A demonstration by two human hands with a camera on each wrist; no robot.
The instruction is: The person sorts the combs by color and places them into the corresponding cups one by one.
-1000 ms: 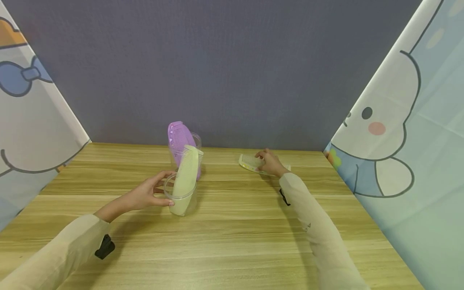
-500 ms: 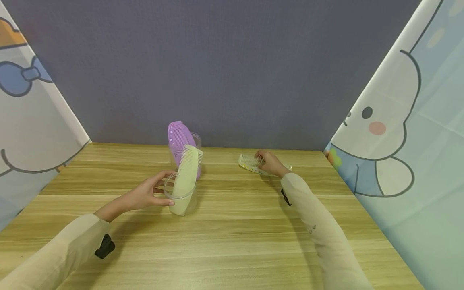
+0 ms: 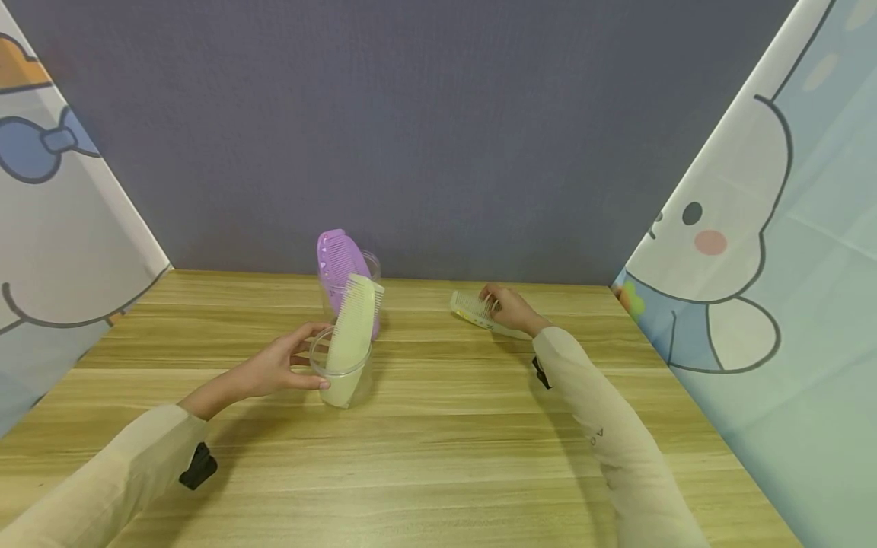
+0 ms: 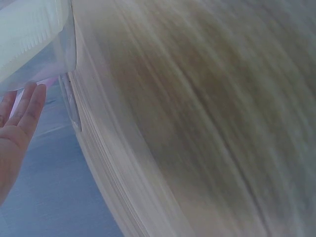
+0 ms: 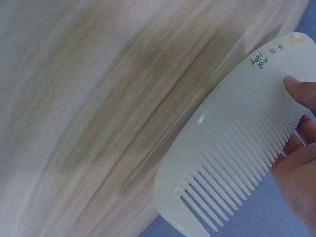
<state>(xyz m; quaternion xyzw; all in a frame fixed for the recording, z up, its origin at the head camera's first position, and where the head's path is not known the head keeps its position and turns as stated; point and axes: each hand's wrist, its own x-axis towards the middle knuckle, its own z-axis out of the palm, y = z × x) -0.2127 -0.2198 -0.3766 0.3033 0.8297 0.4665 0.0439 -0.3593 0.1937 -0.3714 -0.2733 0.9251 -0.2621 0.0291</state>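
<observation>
My left hand holds a clear plastic cup, thumb at the front and fingers along its far side. A pale yellow-green comb leans inside that cup, teeth showing above the rim. Farther right, my right hand pinches another pale comb at the back of the table. The right wrist view shows this comb with small printed lettering near one end, the thumb on its face and the other fingers behind the teeth. Its long curved back is close to the tabletop; whether they touch is unclear.
Behind the held cup stands a second clear cup with a purple comb in it. A dark grey panel closes off the back of the wooden table. Cartoon-printed cloths hang at both sides.
My right hand has shifted slightly and now pinches the comb, which has tilted, its right end dropping out of sight behind the hand. The left hand and the cup have stayed put.
</observation>
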